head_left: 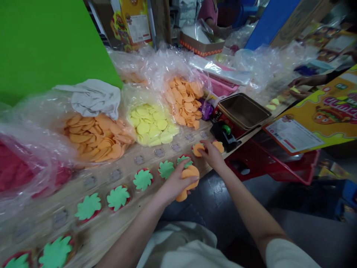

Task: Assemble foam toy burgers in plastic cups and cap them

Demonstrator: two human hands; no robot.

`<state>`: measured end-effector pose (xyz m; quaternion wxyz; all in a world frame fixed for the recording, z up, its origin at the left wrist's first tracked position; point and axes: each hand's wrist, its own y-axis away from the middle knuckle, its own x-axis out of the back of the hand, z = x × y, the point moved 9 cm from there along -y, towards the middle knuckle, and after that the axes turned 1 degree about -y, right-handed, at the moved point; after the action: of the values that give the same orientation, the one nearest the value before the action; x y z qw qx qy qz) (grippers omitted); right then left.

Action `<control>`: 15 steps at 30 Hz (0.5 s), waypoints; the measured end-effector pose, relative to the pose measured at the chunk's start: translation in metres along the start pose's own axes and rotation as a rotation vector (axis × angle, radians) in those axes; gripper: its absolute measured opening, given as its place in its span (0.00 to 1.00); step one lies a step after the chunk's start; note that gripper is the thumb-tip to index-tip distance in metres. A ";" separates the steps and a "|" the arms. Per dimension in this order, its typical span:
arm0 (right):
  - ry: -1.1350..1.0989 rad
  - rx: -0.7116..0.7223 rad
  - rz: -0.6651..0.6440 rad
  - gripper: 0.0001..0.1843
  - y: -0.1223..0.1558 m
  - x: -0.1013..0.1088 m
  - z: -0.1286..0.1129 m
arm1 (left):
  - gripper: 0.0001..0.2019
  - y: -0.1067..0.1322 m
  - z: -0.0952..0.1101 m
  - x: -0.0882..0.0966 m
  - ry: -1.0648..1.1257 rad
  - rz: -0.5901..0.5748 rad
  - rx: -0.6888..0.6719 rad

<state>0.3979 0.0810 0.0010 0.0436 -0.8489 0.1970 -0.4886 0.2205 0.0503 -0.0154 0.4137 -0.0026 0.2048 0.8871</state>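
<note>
My left hand (175,183) is closed around a small bunch of orange foam pieces (192,172), held over the table's front edge. Between the fingertips of my right hand (214,156) is a round orange foam disc (198,150), lowered onto one of the clear-tray cups. Just right of it, another orange disc (219,146) lies on a cup, partly behind my right hand. A row of green leaf-shaped foam pieces (143,179) on red rounds runs along the table to the lower left. The nearest green piece (185,160) is partly covered by my left hand.
Behind the row lie plastic bags of orange pieces (96,137), yellow pieces (152,124) and red pieces (19,167). A tape dispenser (225,136) and an open tin (245,111) stand to the right. Beyond, another person's hand (305,82) holds something yellow.
</note>
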 end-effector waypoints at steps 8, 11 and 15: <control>0.389 0.115 0.190 0.16 0.021 0.028 -0.019 | 0.50 -0.047 -0.011 -0.033 -0.146 -0.090 0.101; 0.508 0.147 0.154 0.19 0.034 0.026 -0.024 | 0.51 -0.058 -0.013 -0.039 -0.255 -0.075 0.112; 0.488 0.167 0.085 0.21 0.044 0.012 -0.017 | 0.52 -0.060 -0.009 -0.039 -0.303 -0.031 0.041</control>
<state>0.3758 0.0383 0.0075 0.0853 -0.6903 0.1962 -0.6912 0.2890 0.0528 -0.0388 0.4535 0.1364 0.1581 0.8665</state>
